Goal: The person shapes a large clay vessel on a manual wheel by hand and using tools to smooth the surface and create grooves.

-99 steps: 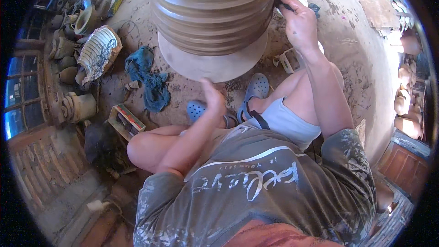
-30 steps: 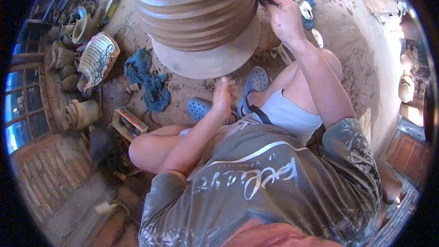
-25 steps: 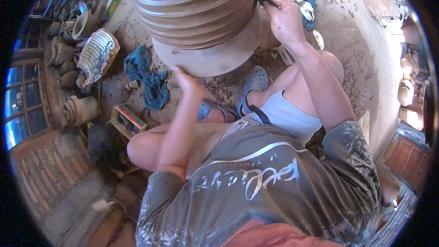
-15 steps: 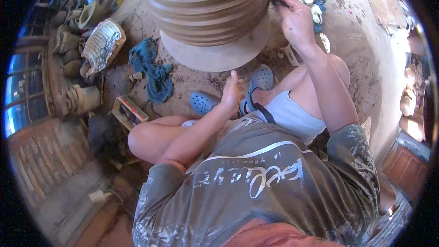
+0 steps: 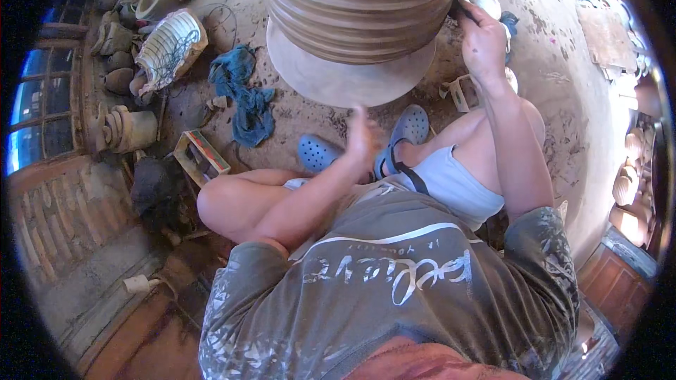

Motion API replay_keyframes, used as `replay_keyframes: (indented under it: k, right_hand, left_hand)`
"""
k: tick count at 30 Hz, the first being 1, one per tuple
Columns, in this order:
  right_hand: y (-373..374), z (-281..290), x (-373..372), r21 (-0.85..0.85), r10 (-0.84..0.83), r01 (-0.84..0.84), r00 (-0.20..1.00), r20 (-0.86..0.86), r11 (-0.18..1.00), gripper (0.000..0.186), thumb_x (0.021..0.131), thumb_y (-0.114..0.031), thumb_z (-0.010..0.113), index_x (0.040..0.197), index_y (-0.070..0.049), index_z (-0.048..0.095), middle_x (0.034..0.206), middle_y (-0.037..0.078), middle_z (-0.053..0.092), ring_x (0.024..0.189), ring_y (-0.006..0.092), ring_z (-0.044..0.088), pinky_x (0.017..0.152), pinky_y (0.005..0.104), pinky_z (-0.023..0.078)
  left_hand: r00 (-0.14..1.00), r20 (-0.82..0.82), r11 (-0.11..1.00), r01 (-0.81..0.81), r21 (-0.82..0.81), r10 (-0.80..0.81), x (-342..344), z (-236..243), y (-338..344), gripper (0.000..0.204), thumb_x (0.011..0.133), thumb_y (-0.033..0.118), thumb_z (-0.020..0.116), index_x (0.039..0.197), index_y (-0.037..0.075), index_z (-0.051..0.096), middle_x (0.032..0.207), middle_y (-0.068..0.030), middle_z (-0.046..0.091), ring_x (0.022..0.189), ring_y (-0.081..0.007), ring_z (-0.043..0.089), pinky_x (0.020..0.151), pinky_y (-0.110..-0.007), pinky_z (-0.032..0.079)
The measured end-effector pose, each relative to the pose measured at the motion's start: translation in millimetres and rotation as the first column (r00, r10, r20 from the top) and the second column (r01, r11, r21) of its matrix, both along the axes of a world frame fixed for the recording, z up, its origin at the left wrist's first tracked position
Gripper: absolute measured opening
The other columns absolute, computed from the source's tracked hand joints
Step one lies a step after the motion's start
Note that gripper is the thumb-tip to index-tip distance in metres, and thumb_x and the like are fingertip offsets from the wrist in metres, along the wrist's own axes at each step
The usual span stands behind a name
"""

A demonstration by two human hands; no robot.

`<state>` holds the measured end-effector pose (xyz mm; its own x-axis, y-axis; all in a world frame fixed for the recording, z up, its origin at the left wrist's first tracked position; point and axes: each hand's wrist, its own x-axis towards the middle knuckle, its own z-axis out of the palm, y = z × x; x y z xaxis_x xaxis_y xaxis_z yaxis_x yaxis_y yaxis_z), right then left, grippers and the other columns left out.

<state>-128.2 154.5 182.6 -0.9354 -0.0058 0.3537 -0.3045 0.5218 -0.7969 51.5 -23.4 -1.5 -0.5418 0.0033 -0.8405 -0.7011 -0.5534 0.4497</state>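
the right grip point(image 5: 484, 46) is pinched narrow on a dark scrap point(image 5: 455, 7), which sits against the right flank of the pot point(image 5: 362, 14); what the scrap is made of, i cannot tell. the pot is just left of this grip, brown, wet-looking and ringed with ridges all the way down, its top cut off by the upper edge of the view. it stands on a pale round wheel point(image 5: 310, 77), lower and left of the right grip. the left grip point(image 5: 361, 142) is in front of the wheel, raised and blurred, so i cannot tell how wide its fingers stand or whether their tips touch the rim. two blue clogs point(image 5: 320, 153) are on the person's feet, one on either side of the left grip, on the dirty floor point(image 5: 299, 123). left of that grip a teal cloth point(image 5: 252, 116) lies crumpled, and farther left, by the bent knee, is an open box point(image 5: 211, 153) with dark pieces inside. beyond the cloth, well apart from the left grip, lies a pale ribbed shell point(image 5: 163, 42) with tangled string on it. just past the right grip is a white bowl point(image 5: 497, 3), with a blue rag point(image 5: 510, 22) near it. far to the right of both grips stand more pots point(image 5: 623, 190).
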Motion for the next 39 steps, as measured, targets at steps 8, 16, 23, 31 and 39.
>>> replay_keyframes:
  k: [8,16,23,31,39]
  right_hand:
    - [-11,0,2,-0.059,0.004,-0.001,0.999,0.053,0.998,0.028,0.097,-0.015,0.061,0.121,-0.006,0.074,0.113,0.015,0.076,0.105,0.0212,0.072,0.093,0.0304,0.052]
    - [-3,-11,-8,0.014,0.079,-0.079,0.995,-0.058,0.997,0.03,0.095,-0.007,0.06,0.122,-0.002,0.072,0.114,0.017,0.074,0.107,0.0272,0.07,0.096,0.0326,0.052]
    - [-8,-5,-2,0.02,0.054,-0.053,0.998,-0.039,0.998,0.033,0.091,-0.007,0.058,0.12,-0.003,0.073,0.114,0.02,0.073,0.107,0.0324,0.071,0.094,0.0347,0.053]
    - [-10,-8,1,-0.014,0.016,-0.015,0.998,0.057,1.0,0.033,0.092,-0.01,0.057,0.121,-0.005,0.073,0.116,0.019,0.073,0.106,0.0312,0.071,0.094,0.0354,0.053]
    - [-15,-10,11,0.012,-0.005,0.005,1.0,-0.012,1.0,0.03,0.096,-0.011,0.061,0.123,-0.002,0.071,0.117,0.016,0.074,0.108,0.0244,0.07,0.096,0.0317,0.051]
  left_hand:
    - [0.818,-0.42,0.855,-0.494,-0.161,0.394,-64,-5,-76,0.081,0.106,0.065,0.033,0.159,0.003,0.029,0.158,-0.0175,0.041,0.143,-0.0336,0.043,0.116,-0.05,0.036]
    - [0.93,-0.182,0.943,-0.331,-0.032,0.32,-31,7,-38,0.082,0.101,0.073,0.033,0.16,0.015,0.034,0.158,-0.0131,0.043,0.135,-0.0332,0.049,0.106,-0.051,0.041]
    - [0.858,-0.34,0.907,-0.419,-0.032,0.385,-50,16,-60,0.085,0.101,0.074,0.031,0.164,0.017,0.023,0.164,-0.0123,0.036,0.149,-0.0312,0.035,0.119,-0.056,0.031]
    - [0.942,-0.166,0.951,-0.303,-0.054,0.291,-29,-24,-47,0.078,0.101,0.073,0.036,0.153,0.015,0.039,0.147,-0.014,0.05,0.13,-0.033,0.051,0.101,-0.055,0.042]
    - [0.799,-0.471,0.876,-0.471,-0.104,0.373,-45,-19,-71,0.077,0.104,0.068,0.028,0.16,0.014,0.028,0.156,-0.0144,0.043,0.141,-0.0333,0.043,0.11,-0.055,0.04]
